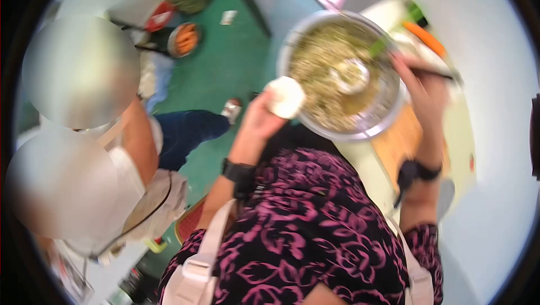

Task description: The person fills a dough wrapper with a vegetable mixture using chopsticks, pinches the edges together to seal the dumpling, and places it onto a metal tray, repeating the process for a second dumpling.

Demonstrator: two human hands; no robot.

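Observation:
My left hand (pixel 260 115) is closed on the edge of a round, flat, white dough wrapper (pixel 286 97), held at the left rim of a large metal basin (pixel 365 134). Chopped green-and-beige filling (pixel 318 57) covers much of the basin's inside, and a small round shiny dish (pixel 355 75) sits in it. Over the right rim, my right hand (pixel 423 83) grips a thin dark stick-like utensil (pixel 437 73), blurred by motion. Near its fingertips a green piece (pixel 378 47) shows above the filling; I cannot tell whether it belongs to the utensil.
A wooden board (pixel 400 136) lies right of the basin on a pale table. Beyond it are an orange long object (pixel 426 39) and a green item (pixel 415 12). A person (pixel 132 142) is at the left, near a container of orange pieces (pixel 184 39) above the green floor (pixel 225 52).

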